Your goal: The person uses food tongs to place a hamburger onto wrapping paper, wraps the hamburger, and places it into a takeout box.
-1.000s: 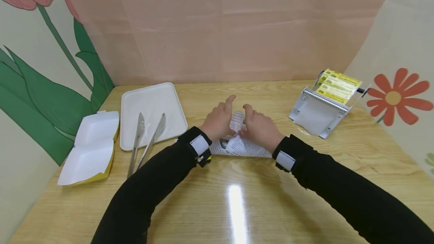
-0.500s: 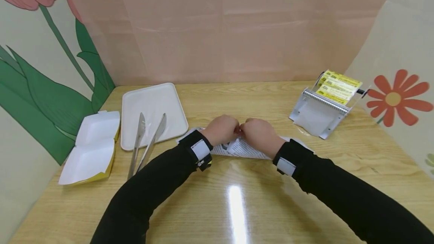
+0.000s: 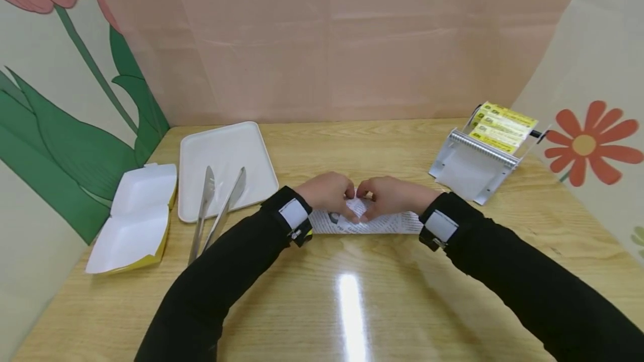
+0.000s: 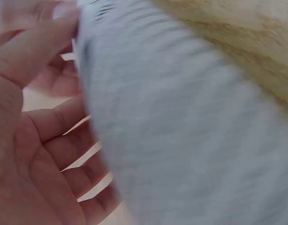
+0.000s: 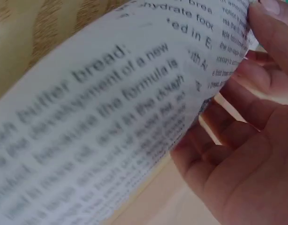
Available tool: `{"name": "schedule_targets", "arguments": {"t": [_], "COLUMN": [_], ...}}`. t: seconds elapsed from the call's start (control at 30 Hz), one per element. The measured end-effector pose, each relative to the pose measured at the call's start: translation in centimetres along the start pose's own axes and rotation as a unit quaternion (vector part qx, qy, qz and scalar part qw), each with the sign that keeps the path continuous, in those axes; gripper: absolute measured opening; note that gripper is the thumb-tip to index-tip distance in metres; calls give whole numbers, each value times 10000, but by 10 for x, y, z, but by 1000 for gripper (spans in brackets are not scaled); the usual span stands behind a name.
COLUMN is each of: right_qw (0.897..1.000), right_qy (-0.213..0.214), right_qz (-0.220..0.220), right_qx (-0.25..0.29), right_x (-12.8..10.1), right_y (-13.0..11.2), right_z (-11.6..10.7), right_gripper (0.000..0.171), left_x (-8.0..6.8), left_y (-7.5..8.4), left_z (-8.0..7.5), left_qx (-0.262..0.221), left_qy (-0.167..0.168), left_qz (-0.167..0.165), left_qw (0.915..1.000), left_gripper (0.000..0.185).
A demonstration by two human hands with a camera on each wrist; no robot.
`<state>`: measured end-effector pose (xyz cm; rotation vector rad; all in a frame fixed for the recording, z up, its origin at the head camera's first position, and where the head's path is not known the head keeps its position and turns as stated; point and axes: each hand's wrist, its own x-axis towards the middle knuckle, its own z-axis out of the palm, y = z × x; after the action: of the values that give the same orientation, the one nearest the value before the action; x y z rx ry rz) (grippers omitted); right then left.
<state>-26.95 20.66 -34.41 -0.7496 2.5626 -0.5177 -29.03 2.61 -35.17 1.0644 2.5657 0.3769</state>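
A sheet of printed wrapping paper (image 3: 369, 224), white with newspaper-style text, lies folded into a long roll across the middle of the table. My left hand (image 3: 328, 192) holds its far side, the thumb (image 4: 36, 49) in front and the fingers curled behind. Close beside it, my right hand (image 3: 389, 194) grips the same roll, thumb toward me. The two thumbs almost meet at the roll's middle. In the right wrist view, large black print shows on the paper (image 5: 87, 126), with the fingers (image 5: 228, 122) behind it. Whatever the paper may enclose is hidden.
On the left a white tray (image 3: 236, 147) bears the ends of metal tongs (image 3: 221, 214). An opened white-and-yellow carton (image 3: 133, 219) stands beside it. At the back right is a metal label dispenser (image 3: 473, 163) with yellow labels (image 3: 503, 127). Walls border the table.
My hands have come down from a raised hold on the paper and met at its fold. Now the thumbs lie on the front of the roll, and my right hand has shifted slightly right.
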Motion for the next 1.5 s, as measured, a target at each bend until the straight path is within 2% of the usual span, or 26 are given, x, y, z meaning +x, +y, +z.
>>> {"name": "schedule_targets", "arguments": {"t": [0.17,0.37,0.47,0.6,0.73,0.93,1.1,1.3,1.37,1.5], "right_qw": [9995,9985,9984,9988,9990,9985,9910,9714,9667,9674], "right_qy": [-43,-219,-204,-108,-58,231,674,1088,1115,983], "right_qz": [309,451,384,158,184,13,-255,-620,-694,-684], "right_qx": [12,-204,-350,-456,-392,-491,-1126,-2019,-2198,-2232], "right_x": [8,12,12,11,9,5,0,-3,-4,-3], "right_y": [-1,-4,-5,-6,-6,-4,-5,-9,-10,-11], "right_z": [4,6,8,10,11,15,22,28,28,27], "right_gripper": [62,80,83,81,81,86,76,51,51,60], "left_x": [8,12,13,15,15,14,16,15,14,10], "left_y": [3,6,6,7,10,9,2,-5,-8,-11], "left_z": [2,8,12,14,13,12,9,4,3,1], "left_qx": [342,510,482,390,301,165,-130,-796,-1107,-1680], "left_qy": [28,94,74,-21,-119,-196,-254,-495,-560,-664], "left_qz": [50,-241,-356,-451,-525,-415,-272,-119,-66,-75], "left_qw": [9994,9984,9982,9982,9981,9988,9992,9955,9923,9835], "left_gripper": [46,70,80,81,82,89,76,52,43,36]}}
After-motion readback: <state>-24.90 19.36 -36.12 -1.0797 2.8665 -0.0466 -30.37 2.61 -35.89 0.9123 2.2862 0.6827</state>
